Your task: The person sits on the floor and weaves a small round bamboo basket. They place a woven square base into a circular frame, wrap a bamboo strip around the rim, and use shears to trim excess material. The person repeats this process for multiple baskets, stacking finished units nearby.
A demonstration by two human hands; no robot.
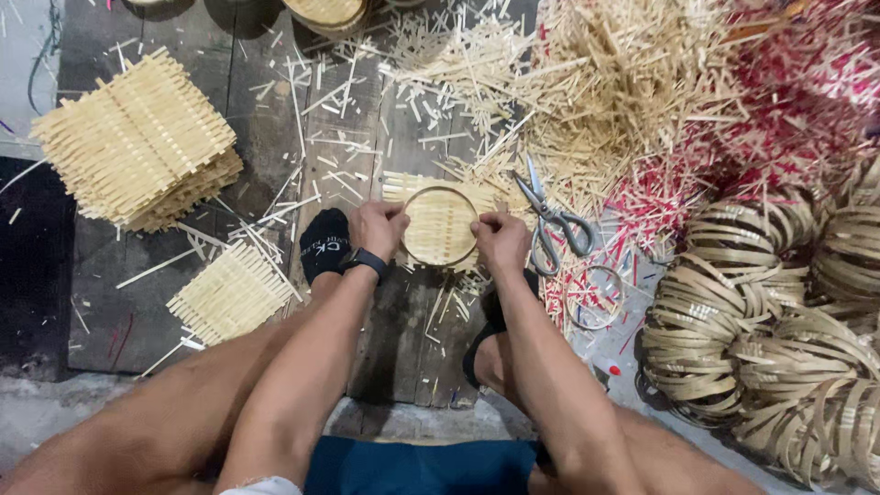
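- Squarely between the two hands lay a small woven bamboo mat with a round bamboo hoop [441, 225] pressed onto it, resting on the dark wooden floorboards [266, 119] just ahead of the person's feet.
- The left hand [377, 228] sat at the hoop's left rim and the right hand [500, 240] at its right rim, both touching it, so the hoop filled the gap between them.
- Just right of the right hand lay a pair of scissors [553, 226], blades pointing up and away; near the handles, lower down, lay a thin loose ring [594, 297].
- Far left, a tall stack of square woven mats [137, 137] stood well apart from the hands, and a single woven mat [234, 291] lay nearer, beside the left forearm.
- Above and to the right spread a heap of pale bamboo splints [605, 82], turning into red-tipped sticks [797, 101] at the far right; loose offcuts littered the boards around the hoop.
- Bundles of coiled bamboo strips [770, 312] were piled at the right edge.
- Nothing covered the hoop except the fingers at its rim.
- The left hand was curled, fingers pinching the hoop's edge; a dark watch [365, 262] sat on that wrist.
- The right hand was likewise closed on the rim, thumb and fingers gripping it.
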